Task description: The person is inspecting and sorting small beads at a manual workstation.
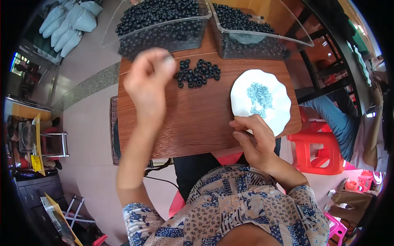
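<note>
My left hand [150, 78] is raised over the left side of the wooden table [197, 117], beside a loose cluster of small black ring-like beads [199, 76]. Its fingers are curled in a pinch and slightly blurred, so what they hold, if anything, is unclear. On the right lies a white plate [242, 84] with a scalloped rim and a patch of tiny grey-green pieces [259, 96]. My right hand [258, 141] is at the plate's near left edge, thumb and fingers brought together. Anything between those fingertips is too small to make out.
At the table's far edge stand two clear plastic bins, the left bin [164, 30] and the right bin [254, 45], both filled with black beads. A red stool [318, 151] and a seated person's leg [334, 119] are at the right. White sacks [76, 20] lie far left.
</note>
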A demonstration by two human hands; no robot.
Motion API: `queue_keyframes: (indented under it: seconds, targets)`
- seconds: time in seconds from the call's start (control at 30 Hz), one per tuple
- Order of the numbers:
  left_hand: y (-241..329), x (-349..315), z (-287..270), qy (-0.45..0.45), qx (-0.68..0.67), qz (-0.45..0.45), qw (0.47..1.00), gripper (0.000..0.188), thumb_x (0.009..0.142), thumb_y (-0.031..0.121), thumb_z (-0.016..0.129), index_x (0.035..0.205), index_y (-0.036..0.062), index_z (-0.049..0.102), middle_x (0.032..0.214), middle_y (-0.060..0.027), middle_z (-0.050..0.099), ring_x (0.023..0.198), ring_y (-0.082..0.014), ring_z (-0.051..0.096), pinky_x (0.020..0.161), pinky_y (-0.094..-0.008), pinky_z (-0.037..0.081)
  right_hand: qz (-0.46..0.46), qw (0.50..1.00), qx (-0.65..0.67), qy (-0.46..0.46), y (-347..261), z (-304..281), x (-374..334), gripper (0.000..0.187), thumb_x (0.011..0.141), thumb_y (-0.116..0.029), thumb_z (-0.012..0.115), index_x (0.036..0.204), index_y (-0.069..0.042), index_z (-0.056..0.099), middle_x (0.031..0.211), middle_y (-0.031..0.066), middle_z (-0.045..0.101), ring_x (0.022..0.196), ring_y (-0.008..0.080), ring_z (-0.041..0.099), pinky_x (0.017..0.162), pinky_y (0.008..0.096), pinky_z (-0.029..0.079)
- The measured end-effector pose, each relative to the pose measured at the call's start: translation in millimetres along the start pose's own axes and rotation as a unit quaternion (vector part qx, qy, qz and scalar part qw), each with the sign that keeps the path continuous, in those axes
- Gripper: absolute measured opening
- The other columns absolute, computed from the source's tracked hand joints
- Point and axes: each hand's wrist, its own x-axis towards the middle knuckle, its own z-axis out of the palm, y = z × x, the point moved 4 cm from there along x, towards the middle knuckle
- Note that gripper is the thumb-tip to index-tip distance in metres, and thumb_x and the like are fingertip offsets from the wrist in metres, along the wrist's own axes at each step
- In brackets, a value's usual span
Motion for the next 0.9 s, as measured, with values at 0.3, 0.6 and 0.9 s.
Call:
queue_keyframes:
  seconds: [0.3, 0.6, 0.9]
  targets:
    - [-40, 157, -15, 0.011, 0.486, 0.212, 0.848, 0.020, 0.078, 0.024, 0.067, 0.092, 0.0100, 0.070, 0.080, -0.0114, 0.068, 0.076, -0.0272, 0.064, 0.070, -0.0375, 0.048, 0.015, 1.000, -0.008, -0.025, 3, -12, -8, 0.035, 0.073, 0.014, 0.062, 0.106, 0.004, 0.057, 0.086, 0.0129, 0.065, 0.072, 0.0198, 0.058, 0.058, 0.0264, 0.045]
    - [-43, 142, -14, 0.036, 0.533, 0.264, 0.803, 0.019, 0.082, 0.022, 0.064, 0.093, 0.0077, 0.070, 0.089, -0.0130, 0.068, 0.082, -0.0304, 0.064, 0.073, -0.0393, 0.049, 0.009, 1.000, 0.016, -0.016, 9, -5, -5, 0.030, 0.075, 0.011, 0.063, 0.104, 0.004, 0.059, 0.084, 0.0128, 0.066, 0.068, 0.0199, 0.058, 0.057, 0.0266, 0.044]
    - [-45, -14, -3, -0.176, 0.328, 0.151, 0.916, 0.018, 0.073, 0.002, 0.070, 0.091, 0.0060, 0.069, 0.082, -0.0074, 0.065, 0.079, -0.0220, 0.060, 0.069, -0.0328, 0.049, -0.006, 1.000, 0.004, -0.011, 14, -6, -8, 0.026, 0.075, 0.009, 0.064, 0.100, 0.005, 0.060, 0.082, 0.0118, 0.066, 0.065, 0.0200, 0.056, 0.056, 0.0269, 0.043]
